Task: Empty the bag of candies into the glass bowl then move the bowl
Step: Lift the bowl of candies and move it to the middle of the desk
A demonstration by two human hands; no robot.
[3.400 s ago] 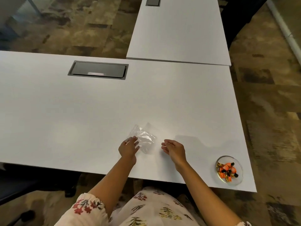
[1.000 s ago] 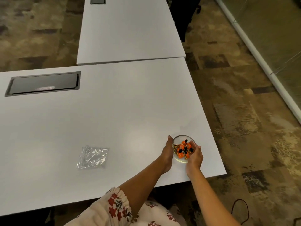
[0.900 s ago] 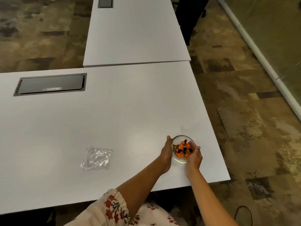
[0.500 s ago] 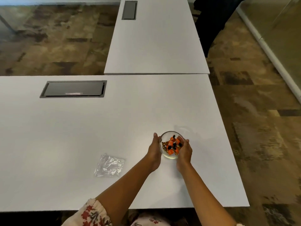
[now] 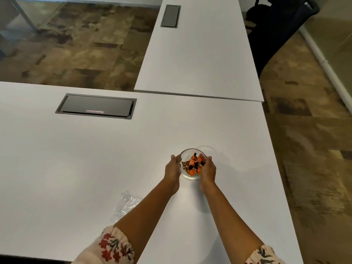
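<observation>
The empty clear plastic bag (image 5: 124, 205) is seen lying crumpled on the white counter (image 5: 76, 168), down and to the left of the glass bowl (image 5: 192, 164), well apart from it and partly covered by the left forearm. The left hand (image 5: 173, 168) is cupped against the bowl's left wall, fingers curled round the rim. The bowl itself is small, round and transparent, and is filled with orange, black and golden-brown wrapped candies (image 5: 192, 165). The right hand (image 5: 208, 169) is pressed to the bowl's right wall in the same cupped way.

Compared with a second ago, the bowl has been carried away from the counter's near right corner to a spot further in and nearer the middle; the bag has been left where it lay.

Whether the bowl is resting on the counter or is held slightly above it cannot be told; a faint shadow suggests it may be lifted. The bowl's base is hidden by both palms.
</observation>
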